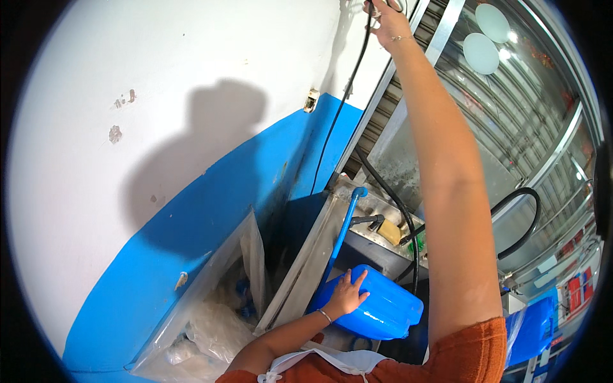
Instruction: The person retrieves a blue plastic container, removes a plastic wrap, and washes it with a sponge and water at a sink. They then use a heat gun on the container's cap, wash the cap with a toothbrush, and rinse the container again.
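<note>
My left hand lies with spread fingers on the near side of a glossy blue plastic container, which is tilted beside a metal sink. High up, my right hand is closed around a thin black cable by the corner of the wall. The cable hangs from there down behind the sink. A small dark loop shows by the fingers, cut off by the top of the picture. A blue pipe runs down near my left hand, and a yellow sponge sits at the sink.
Left of the sink stands a large clear plastic bag with crumpled plastic inside. Thick black hoses cross the sink area. A metal shutter and glass panels are on the right. Another blue container stands beyond my right arm.
</note>
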Demonstrator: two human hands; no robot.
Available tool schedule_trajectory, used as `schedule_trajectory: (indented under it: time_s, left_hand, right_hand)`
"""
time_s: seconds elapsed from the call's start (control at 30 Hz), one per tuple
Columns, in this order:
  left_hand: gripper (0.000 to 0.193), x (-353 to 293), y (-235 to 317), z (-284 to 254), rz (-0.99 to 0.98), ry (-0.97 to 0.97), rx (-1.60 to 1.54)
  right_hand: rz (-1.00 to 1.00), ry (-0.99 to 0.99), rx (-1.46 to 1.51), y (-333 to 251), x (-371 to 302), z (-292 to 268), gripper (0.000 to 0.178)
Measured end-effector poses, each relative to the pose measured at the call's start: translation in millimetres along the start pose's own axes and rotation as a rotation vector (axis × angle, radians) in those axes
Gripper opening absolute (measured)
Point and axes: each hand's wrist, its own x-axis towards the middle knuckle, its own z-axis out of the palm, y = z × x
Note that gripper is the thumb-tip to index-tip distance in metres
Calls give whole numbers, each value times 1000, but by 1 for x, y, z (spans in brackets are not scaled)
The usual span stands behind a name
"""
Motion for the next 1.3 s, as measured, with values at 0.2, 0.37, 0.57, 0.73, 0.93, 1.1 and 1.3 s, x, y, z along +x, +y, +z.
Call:
schedule_trajectory:
  time_s: [0.2, 0.37, 0.57, 0.73, 0.93, 1.1, 1.3]
  left_hand:
    - [78, 0, -3, 5, 11, -5, -30]
    - [77, -1, -4, 8, 11, 39, -31]
    - [79, -3, -1, 2, -6, -3, -45]
    - [92, -2, 0, 1, -42, 24, -70]
    - [103, 4, 34, 6, -145, -44, -66]
    - [97, 17, 110, 26, -8, -118, 115]
    - [91, 37, 159, 47, 43, -115, 178]
  right_hand:
    - [-449, 211, -600, -18, -1, 1, 26]
    - [-448, 241, -615, -19, -17, 34, 35]
    - [-437, -141, -1001, -33, -96, -31, 95]
    - [-516, -622, -1366, 3, -329, -192, 54]
    - [1069, 185, -1646, 28, -609, -389, 84]
    - [1152, 795, -118, 26, -753, -456, 95]
    - [1208, 723, -28, 6, -794, -489, 97]
